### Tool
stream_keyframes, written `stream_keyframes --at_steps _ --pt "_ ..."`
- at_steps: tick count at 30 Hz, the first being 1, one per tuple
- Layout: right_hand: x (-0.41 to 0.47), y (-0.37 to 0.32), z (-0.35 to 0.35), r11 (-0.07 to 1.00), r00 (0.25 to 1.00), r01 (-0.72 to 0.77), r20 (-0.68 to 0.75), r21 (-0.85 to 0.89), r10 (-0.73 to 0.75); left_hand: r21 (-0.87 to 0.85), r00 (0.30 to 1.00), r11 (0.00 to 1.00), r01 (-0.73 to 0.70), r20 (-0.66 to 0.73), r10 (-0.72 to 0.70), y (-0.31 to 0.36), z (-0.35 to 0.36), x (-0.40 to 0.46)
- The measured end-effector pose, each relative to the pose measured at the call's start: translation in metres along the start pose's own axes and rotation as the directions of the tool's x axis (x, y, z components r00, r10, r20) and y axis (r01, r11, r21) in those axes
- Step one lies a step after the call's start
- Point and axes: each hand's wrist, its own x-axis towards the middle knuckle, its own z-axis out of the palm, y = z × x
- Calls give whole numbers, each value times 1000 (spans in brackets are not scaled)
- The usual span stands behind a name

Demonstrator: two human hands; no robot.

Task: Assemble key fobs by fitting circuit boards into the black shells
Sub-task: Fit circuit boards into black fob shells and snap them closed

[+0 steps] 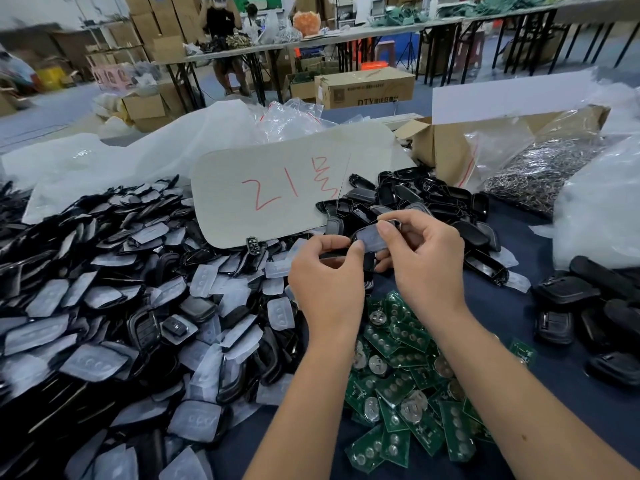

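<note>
Green circuit boards (398, 386) with round silver contacts lie heaped nearest on the desk (554, 368). Above them, the left hand (325, 271) and right hand (426, 258) each grip one glossy black shell (367, 237) bearing a translucent button pad.

Bright, even overhead light, soft faint shadows, sheen on the clear plastic bags (287, 117), back of the room soft and blurred, wide-angle bending at the edges
</note>
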Motion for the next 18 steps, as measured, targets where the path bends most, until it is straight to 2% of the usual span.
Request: stream_keyframes --at_steps 5,12,18 --pt "-3 -3 1 997 999 52 1 -50 -52 -95 994 990 102 -13 -104 4 5 -4" --pt "-5 -4 2 992 995 93 -12 -89 -95 -104 994 989 109 -6 -110 3 8 -8" --pt "-6 -5 4 994 996 84 13 -67 -84 -210 984 964 165 -31 -176 6 8 -6"
